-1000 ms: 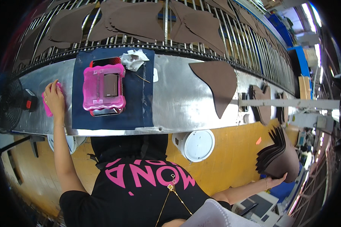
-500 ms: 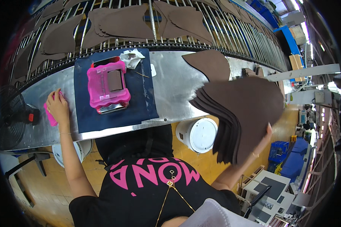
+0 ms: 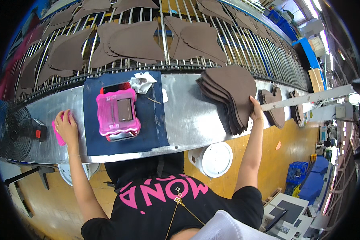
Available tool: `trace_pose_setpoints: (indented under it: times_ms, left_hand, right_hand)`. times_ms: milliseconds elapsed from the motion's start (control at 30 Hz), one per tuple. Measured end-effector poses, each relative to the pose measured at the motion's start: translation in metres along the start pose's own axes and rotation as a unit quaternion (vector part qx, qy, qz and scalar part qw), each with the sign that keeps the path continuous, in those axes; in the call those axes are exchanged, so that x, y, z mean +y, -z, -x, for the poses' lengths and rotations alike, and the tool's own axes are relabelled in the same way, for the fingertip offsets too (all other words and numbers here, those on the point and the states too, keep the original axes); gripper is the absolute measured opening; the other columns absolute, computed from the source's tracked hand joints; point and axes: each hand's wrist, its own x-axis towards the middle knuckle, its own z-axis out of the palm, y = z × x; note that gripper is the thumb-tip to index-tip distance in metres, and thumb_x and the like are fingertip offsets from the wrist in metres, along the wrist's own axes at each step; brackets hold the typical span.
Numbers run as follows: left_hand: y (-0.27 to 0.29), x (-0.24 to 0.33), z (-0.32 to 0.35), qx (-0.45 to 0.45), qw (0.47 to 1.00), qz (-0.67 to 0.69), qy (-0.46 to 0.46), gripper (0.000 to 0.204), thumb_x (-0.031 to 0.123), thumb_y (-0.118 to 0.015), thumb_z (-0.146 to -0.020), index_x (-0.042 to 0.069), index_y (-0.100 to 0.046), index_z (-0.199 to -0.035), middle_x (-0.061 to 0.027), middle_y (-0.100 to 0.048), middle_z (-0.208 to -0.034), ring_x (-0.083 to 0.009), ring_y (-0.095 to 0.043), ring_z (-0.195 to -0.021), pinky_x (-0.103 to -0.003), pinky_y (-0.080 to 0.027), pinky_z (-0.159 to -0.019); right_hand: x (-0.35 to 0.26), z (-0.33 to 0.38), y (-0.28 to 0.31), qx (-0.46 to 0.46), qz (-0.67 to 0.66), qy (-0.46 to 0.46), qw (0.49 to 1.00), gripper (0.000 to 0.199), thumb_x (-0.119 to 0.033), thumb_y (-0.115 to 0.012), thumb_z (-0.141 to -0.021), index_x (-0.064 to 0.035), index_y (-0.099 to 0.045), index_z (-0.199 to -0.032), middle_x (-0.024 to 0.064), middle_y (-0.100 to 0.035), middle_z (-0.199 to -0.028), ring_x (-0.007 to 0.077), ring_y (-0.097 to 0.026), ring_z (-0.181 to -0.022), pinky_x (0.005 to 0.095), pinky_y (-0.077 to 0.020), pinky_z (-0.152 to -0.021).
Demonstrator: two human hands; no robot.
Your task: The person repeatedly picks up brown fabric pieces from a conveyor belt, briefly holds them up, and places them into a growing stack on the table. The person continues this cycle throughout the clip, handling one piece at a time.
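Note:
On the right of the metal table is a fanned stack of dark brown, leather-like cut pieces (image 3: 238,88) with curved outlines and wavy edges. My right hand (image 3: 257,109) grips its right edge. At the left end of the table, my left hand (image 3: 67,127) is closed over a small bright pink object (image 3: 60,138), whose kind is mostly hidden under the fingers. Between my hands lies a dark blue sheet (image 3: 96,140). On it stands a pink wavy-edged tray (image 3: 108,114) holding a brown block (image 3: 125,110), with a crumpled white wrapper (image 3: 143,82) behind.
Behind the table runs a rack of metal rods (image 3: 162,40) bearing many brown pieces. A black fan (image 3: 15,128) stands far left. More brown pieces (image 3: 275,107) lie right of the stack, near a pale bar (image 3: 308,98). A white-lidded bucket (image 3: 216,160) sits below the table.
My right hand has carried the stack of brown pieces up and leftward, from over the table's front edge to the tabletop. My left hand stays on the pink object. The view has shifted slightly.

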Motion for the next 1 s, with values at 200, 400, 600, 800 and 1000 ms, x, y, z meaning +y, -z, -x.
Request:
trace_pose_setpoints:
  times_ms: [200, 400, 600, 800, 1000]
  left_hand:
    - [0.002, 0.004, -0.002, -0.015, 1.0, -0.003, 0.003, 0.021, 0.02, -0.056, -0.09, 0.015, -0.067, -0.107, -0.009, -0.057, -0.116, -0.0301, -0.051, -0.111, -0.043, -0.04, -0.092]
    - [0.002, 0.0, 0.0, -0.012, 1.0, -0.009, 0.003, 0.021, 0.021, -0.057, -0.089, 0.015, -0.067, -0.107, -0.0091, -0.056, -0.117, -0.0303, -0.051, -0.11, -0.043, -0.04, -0.092]
    - [-0.002, -0.008, 0.0, -0.017, 1.0, -0.008, -0.014, 0.021, 0.021, -0.059, -0.087, 0.015, -0.067, -0.106, -0.0088, -0.056, -0.117, -0.03, -0.05, -0.111, -0.043, -0.039, -0.094]
    - [0.002, 0.002, 0.0, -0.022, 1.0, -0.021, -0.008, 0.021, 0.021, -0.061, -0.086, 0.016, -0.068, -0.105, -0.0087, -0.056, -0.118, -0.0301, -0.05, -0.111, -0.043, -0.039, -0.095]
    - [0.002, -0.002, -0.001, -0.018, 1.0, -0.009, -0.024, 0.018, 0.021, -0.061, -0.086, 0.015, -0.069, -0.102, -0.0095, -0.055, -0.118, -0.0308, -0.049, -0.11, -0.043, -0.039, -0.094]
  right_hand:
    - [0.015, -0.013, 0.006, 0.099, 0.202, 0.119, 0.967, 0.046, -0.021, -0.064, -0.086, 0.0059, -0.053, -0.122, 0.0161, -0.059, -0.118, 0.0264, -0.057, -0.109, 0.0339, -0.044, -0.093]
    - [-0.004, 0.048, -0.059, 0.226, 0.614, 0.285, 0.7, 0.051, -0.029, -0.063, -0.086, 0.0028, -0.052, -0.125, 0.0259, -0.054, -0.124, 0.0373, -0.052, -0.115, 0.0422, -0.0419, -0.097]
    - [0.021, 0.078, -0.077, 0.359, 0.583, 0.118, 0.719, 0.064, -0.053, -0.062, -0.084, -0.0011, -0.06, -0.122, 0.0203, -0.053, -0.12, 0.0384, -0.052, -0.108, 0.0443, -0.0427, -0.095]
    - [0.033, 0.099, -0.094, 0.419, 0.553, 0.115, 0.711, 0.061, -0.05, -0.064, -0.083, -0.0033, -0.06, -0.123, 0.0169, -0.055, -0.118, 0.0359, -0.054, -0.106, 0.0427, -0.0445, -0.092]
    - [0.021, 0.106, -0.102, 0.424, 0.534, 0.144, 0.718, 0.043, -0.038, -0.074, -0.078, -0.0036, -0.063, -0.102, 0.0159, -0.059, -0.108, 0.0343, -0.054, -0.103, 0.0412, -0.0444, -0.09]
